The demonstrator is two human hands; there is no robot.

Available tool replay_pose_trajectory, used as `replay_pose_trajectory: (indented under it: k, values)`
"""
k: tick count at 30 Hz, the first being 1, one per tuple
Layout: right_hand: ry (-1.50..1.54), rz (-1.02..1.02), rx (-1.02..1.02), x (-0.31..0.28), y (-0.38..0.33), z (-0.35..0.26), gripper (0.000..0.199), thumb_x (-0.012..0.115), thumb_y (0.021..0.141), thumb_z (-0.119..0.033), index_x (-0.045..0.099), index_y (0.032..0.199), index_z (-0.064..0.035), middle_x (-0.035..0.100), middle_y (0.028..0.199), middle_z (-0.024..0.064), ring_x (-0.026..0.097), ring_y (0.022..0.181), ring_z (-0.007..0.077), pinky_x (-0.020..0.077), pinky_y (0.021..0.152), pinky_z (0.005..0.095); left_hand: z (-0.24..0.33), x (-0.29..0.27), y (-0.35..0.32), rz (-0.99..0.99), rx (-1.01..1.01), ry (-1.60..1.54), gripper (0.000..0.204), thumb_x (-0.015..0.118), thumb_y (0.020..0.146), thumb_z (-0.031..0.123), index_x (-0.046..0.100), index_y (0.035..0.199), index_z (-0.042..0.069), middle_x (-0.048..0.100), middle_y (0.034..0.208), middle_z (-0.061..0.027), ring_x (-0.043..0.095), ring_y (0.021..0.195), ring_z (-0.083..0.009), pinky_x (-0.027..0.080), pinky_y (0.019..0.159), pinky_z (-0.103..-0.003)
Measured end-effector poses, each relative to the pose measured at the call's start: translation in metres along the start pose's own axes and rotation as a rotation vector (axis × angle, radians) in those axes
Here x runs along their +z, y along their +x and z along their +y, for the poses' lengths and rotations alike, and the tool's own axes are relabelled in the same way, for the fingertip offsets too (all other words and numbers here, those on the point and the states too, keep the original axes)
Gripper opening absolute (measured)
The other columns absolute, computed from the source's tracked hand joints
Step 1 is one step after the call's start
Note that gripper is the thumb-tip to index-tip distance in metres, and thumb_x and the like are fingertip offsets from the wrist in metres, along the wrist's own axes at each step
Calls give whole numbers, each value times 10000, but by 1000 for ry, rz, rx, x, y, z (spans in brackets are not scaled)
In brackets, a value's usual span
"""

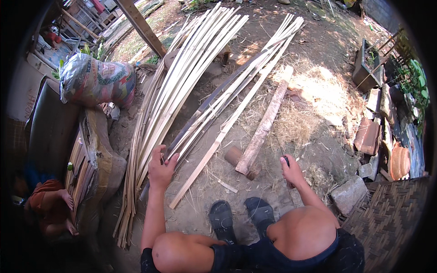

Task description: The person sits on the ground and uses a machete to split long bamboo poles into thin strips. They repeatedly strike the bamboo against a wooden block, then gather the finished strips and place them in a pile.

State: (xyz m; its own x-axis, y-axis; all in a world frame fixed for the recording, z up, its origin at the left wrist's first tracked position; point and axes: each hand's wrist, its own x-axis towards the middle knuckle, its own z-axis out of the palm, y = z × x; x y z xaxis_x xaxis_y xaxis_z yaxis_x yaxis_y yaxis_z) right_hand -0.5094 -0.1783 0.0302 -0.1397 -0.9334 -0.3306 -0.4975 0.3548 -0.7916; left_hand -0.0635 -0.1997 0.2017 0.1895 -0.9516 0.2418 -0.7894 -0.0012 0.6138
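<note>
Fingers of my left hand point(160, 169) curled onto near ends of bamboo strips point(191, 82), gripping them. Strips run long, away from me, fanning toward upper right, far tips raised. Right hand point(291, 170) fisted round dark knife handle point(286, 160), thin blade pointing away. Wooden plank point(266, 120) lies between hands, tilted same way, near end on short log point(233, 155). Bare dirt ground point(200, 214), straw point(318, 95) on right. Stuffed sack point(96, 82) left, stones point(349, 193) and woven mat point(387, 214) right; open dirt ahead of my sandals point(241, 216).
</note>
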Motion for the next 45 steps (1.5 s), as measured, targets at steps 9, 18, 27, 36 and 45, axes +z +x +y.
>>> replay_pose_trajectory:
  k: [9,18,27,36,45]
  values:
    - [40,-240,-48,16,-40,-6,542,719,862,-316,520,1291,-51,671,962,193,666,859,339,520,776,419,58,24,117,-563,-364,-476,235,574,1026,231,607,1143,30,653,850,-61,586,592,-86,485,487,-221]
    - [506,-932,80,52,-96,-38,355,624,975,-181,537,1287,-35,658,944,106,652,728,178,544,677,319,88,283,63,-986,-518,-637,277,512,975,241,618,1078,7,696,972,-164,686,823,-258,563,684,-383]
    - [589,-694,374,22,-48,-41,284,569,1006,-129,507,1254,-4,636,939,93,628,736,161,544,627,303,133,335,10,-498,-276,-128,235,546,901,125,694,1060,35,710,1052,-193,683,1010,-370,533,886,-483]
    - [11,-1023,-44,61,-87,-65,344,574,983,-159,487,1248,44,644,741,85,613,584,148,504,529,306,108,365,23,-424,-239,-173,228,565,923,176,695,1029,22,701,1069,-202,681,1008,-382,532,877,-487]
    - [124,-684,96,51,-62,-48,281,578,972,-158,575,1169,41,648,732,84,610,572,139,523,544,315,121,355,19,-505,-294,-162,398,541,996,390,688,1070,27,714,1037,-196,691,985,-367,523,885,-491]
